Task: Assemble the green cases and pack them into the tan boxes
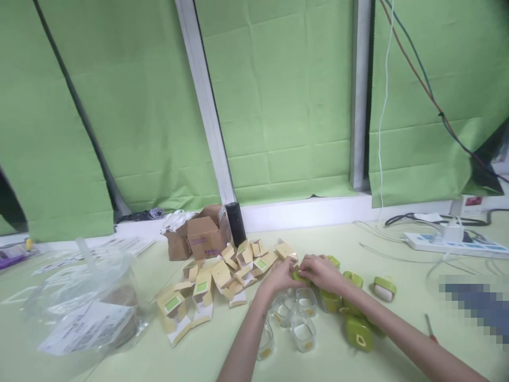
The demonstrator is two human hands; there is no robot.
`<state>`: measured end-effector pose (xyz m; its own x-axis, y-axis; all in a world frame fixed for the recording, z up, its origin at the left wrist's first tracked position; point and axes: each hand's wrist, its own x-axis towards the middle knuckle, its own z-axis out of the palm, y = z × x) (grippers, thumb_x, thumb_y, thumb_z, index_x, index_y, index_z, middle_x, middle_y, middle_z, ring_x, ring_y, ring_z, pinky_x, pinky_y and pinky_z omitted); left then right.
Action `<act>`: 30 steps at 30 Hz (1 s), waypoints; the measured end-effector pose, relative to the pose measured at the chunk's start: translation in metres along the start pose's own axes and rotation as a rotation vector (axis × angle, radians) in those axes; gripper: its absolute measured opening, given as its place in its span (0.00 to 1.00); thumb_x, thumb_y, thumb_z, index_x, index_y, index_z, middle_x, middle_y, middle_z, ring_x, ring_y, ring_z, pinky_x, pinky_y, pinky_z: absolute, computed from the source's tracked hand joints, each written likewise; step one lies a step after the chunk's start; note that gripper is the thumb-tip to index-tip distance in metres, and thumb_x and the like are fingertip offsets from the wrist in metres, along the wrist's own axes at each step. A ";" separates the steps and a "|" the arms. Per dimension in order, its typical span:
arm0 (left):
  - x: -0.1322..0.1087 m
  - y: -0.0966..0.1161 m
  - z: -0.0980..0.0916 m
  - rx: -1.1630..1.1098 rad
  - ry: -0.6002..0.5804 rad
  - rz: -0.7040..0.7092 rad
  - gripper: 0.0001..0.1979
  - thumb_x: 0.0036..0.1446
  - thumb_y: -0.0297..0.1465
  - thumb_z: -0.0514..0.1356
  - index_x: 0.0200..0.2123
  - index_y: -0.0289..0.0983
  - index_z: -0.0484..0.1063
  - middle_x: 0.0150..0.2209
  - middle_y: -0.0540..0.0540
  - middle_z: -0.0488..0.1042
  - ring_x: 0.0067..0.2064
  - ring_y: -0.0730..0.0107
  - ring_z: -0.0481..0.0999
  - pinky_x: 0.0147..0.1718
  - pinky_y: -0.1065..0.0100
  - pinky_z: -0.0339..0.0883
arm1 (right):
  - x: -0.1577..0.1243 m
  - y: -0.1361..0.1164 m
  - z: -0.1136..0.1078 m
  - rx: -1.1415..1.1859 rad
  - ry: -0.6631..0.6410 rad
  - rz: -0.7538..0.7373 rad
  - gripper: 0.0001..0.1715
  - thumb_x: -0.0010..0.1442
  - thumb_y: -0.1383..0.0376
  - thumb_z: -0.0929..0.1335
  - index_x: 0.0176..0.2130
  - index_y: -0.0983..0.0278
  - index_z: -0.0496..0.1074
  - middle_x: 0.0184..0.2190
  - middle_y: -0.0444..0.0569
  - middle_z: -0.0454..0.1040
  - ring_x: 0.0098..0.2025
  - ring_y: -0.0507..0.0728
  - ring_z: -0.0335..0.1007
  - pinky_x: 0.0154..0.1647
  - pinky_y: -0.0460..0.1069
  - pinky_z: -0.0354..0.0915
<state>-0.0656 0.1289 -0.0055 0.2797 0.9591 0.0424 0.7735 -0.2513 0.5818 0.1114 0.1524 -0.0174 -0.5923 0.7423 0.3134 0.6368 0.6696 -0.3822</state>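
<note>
My left hand (pixel 279 275) and my right hand (pixel 321 271) meet over the middle of the table. Their fingers close on a small green case (pixel 296 274), mostly hidden by them. Just below my hands lie several clear plastic cases (pixel 304 331) with rounded corners. Beside and partly under my right forearm is a group of green cases (pixel 359 333), the nearest bearing an avocado emblem. Farther right sits a green case with a white lower part (pixel 384 289).
Several opened yellow cardboard boxes (pixel 203 286) are heaped left of my hands. Behind them stand a brown carton (pixel 204 237) and a black cylinder (pixel 236 223). A plastic bag (pixel 87 302) lies at left. At right are a screwdriver (pixel 430 330) and a power strip (pixel 469 245) with cables.
</note>
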 end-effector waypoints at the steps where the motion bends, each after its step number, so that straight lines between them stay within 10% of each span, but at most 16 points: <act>1: 0.000 -0.001 -0.001 0.020 0.012 0.006 0.19 0.59 0.38 0.56 0.52 0.36 0.64 0.48 0.43 0.70 0.48 0.60 0.70 0.48 0.51 0.64 | 0.001 -0.001 0.003 0.011 0.018 0.012 0.11 0.63 0.61 0.65 0.42 0.65 0.71 0.42 0.48 0.73 0.44 0.56 0.70 0.46 0.57 0.65; 17: -0.024 0.010 -0.022 0.255 0.048 -0.012 0.19 0.54 0.37 0.59 0.47 0.36 0.65 0.48 0.43 0.67 0.50 0.57 0.66 0.47 0.53 0.61 | 0.004 0.008 -0.015 0.051 0.091 0.114 0.13 0.63 0.60 0.64 0.44 0.65 0.70 0.43 0.49 0.72 0.40 0.55 0.71 0.43 0.55 0.68; 24: -0.019 0.043 0.018 0.222 -0.073 0.155 0.28 0.36 0.47 0.66 0.41 0.42 0.68 0.43 0.47 0.66 0.50 0.54 0.61 0.50 0.58 0.54 | -0.047 -0.005 -0.033 0.021 0.075 -0.017 0.04 0.54 0.64 0.68 0.28 0.60 0.72 0.27 0.43 0.73 0.31 0.56 0.69 0.39 0.54 0.62; 30: -0.006 0.047 0.041 0.229 -0.077 0.154 0.27 0.33 0.49 0.67 0.35 0.38 0.71 0.40 0.43 0.67 0.49 0.47 0.60 0.50 0.50 0.51 | -0.070 0.002 -0.027 0.068 0.195 0.065 0.15 0.64 0.59 0.58 0.31 0.60 0.68 0.29 0.46 0.73 0.32 0.56 0.70 0.36 0.52 0.65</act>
<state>-0.0079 0.1062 -0.0115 0.4395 0.8969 0.0490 0.8246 -0.4245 0.3740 0.1672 0.1019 -0.0169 -0.4401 0.7791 0.4464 0.6320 0.6219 -0.4624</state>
